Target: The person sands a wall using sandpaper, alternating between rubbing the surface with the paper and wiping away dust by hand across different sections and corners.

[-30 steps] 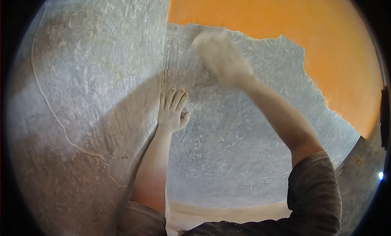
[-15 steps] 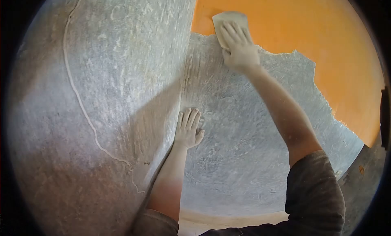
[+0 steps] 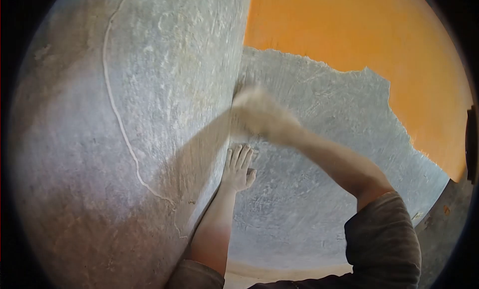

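My left hand (image 3: 239, 170) lies flat with its fingers stretched out on the grey plastered wall (image 3: 294, 204), beside the inner corner. It holds nothing. Above it, my right hand (image 3: 262, 113) is smeared by motion in front of the same wall, close to the corner. Its fingers do not show clearly. A pale blur sits at its top edge, but I cannot make out the sandpaper-like sheet that was under this hand half a second ago. Both hands look dusty.
An orange painted area (image 3: 359, 29) with a ragged lower edge covers the upper right of the wall. On the left, another grey wall (image 3: 164, 64) meets it at the corner, with a thin pale raised line (image 3: 119, 122) running down it.
My right hand has swept down and left from the orange edge to the corner, just above my left hand. The left hand stays against the wall; the view has shifted slightly.
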Demonstrator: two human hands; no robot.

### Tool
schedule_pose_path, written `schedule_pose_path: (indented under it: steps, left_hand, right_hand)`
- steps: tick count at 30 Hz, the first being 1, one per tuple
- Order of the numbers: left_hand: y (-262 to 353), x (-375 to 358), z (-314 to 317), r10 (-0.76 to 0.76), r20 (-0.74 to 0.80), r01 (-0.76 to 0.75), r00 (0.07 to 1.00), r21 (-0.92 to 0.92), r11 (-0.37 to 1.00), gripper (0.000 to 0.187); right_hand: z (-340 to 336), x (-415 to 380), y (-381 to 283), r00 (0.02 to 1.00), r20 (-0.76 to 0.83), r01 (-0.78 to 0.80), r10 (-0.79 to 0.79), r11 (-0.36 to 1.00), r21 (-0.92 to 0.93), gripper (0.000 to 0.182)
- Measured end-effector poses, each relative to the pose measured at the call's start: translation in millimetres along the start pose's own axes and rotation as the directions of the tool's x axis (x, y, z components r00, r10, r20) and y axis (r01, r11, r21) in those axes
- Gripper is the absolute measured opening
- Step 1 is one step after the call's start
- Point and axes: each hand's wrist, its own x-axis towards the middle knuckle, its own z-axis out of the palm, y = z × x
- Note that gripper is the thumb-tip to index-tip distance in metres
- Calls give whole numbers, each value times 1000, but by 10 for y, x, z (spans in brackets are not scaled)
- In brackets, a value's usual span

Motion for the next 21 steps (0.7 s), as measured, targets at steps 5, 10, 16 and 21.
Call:
schedule_pose_path:
  steps: [5, 10, 16, 21]
  left_hand:
    - [23, 5, -48, -14, 26, 14, 1000, -15, 1000, 74]
    - [91, 33, -87, -84, -30, 81, 996, -92, 992, 72]
    - [258, 177, -117, -234, -122, 223, 965, -99, 970, 80]
    - [519, 399, -220, -244, -30, 241, 969, -81, 967, 89]
  right_hand:
    - [198, -862, 379, 985, -170, -84, 7, 887, -453, 57]
    - [525, -1642, 927, 590, -744, -548, 314, 833, -83, 46]
    - [1078, -2332, 587, 942, -309, -146, 130, 989, -28, 55]
    - [1367, -2946, 1230, 133, -781, -806, 611, 526, 274, 60]
